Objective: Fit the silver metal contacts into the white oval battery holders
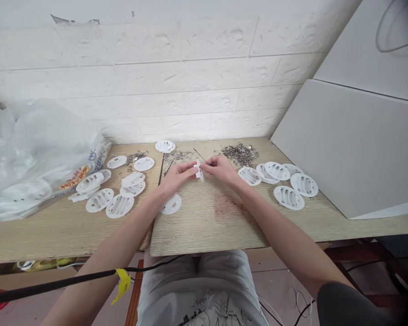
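Both my hands meet above the middle of the wooden board (204,226). My left hand (177,176) is closed on a small white round plastic part (198,170), held on edge. My right hand (221,168) pinches a thin dark metal tool (201,156) whose shaft sticks out up and to the left, its tip at the white part. Another white round part (172,204) lies on the board just under my left wrist.
Several white round parts lie at the left (109,199) and at the right (285,183). Piles of small metal pieces (240,154) sit near the wall. A clear plastic bag (37,154) fills the left. A white panel (353,149) stands at right. A second tool (167,168) lies on the board.
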Motion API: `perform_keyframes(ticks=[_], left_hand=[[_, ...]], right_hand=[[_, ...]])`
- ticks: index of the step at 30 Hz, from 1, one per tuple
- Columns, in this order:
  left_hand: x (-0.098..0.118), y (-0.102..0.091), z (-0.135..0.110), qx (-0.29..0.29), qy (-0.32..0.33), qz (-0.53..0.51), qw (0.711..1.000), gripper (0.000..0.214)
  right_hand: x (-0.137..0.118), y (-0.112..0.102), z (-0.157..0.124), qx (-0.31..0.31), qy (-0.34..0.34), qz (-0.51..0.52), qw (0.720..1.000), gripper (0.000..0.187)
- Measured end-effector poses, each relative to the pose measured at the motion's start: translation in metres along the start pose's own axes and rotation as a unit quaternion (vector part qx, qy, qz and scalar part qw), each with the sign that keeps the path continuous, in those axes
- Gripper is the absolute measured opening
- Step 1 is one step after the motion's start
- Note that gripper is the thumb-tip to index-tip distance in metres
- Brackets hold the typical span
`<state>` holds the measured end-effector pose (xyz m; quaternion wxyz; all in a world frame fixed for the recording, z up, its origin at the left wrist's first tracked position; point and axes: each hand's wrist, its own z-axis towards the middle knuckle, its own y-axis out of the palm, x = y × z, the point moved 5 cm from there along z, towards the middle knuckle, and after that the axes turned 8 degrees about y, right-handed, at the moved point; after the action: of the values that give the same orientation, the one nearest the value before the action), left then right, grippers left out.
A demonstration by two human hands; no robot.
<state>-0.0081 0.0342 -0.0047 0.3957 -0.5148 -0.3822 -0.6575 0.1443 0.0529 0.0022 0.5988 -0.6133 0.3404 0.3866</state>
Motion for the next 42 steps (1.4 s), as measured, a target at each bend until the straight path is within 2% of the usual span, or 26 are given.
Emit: perform_keyframes(ticks=[4, 11, 17, 31, 42], left_hand=[[0.0, 0.001, 0.0, -0.011, 0.005, -0.005, 1.0, 0.042], [0.003, 0.004, 0.0, -0.026, 0.009, -0.01, 1.0, 0.041], [0.003, 0.004, -0.001, -0.033, 0.008, -0.005, 0.999, 0.041], [-0.001, -0.002, -0.002, 0.001, 0.001, 0.034, 0.999, 0.046], [-0.005, -0.006, -0.001, 0.014, 0.008, 0.054, 0.998, 0.045]], right_hand=[[0.0, -0.001, 0.0, -0.004, 0.001, 0.001, 1.0, 0.024], [-0.001, -0.001, -0.001, -0.047, 0.001, 0.039, 0.998, 0.021], [-0.003, -0.002, -0.002, -0.063, 0.001, 0.02, 0.998, 0.021], [-0.006, 0.003, -0.007, 0.035, 0.018, 0.018, 0.999, 0.024], [-0.008, 0.01, -0.009, -0.006, 0.049, 0.09, 0.995, 0.022]])
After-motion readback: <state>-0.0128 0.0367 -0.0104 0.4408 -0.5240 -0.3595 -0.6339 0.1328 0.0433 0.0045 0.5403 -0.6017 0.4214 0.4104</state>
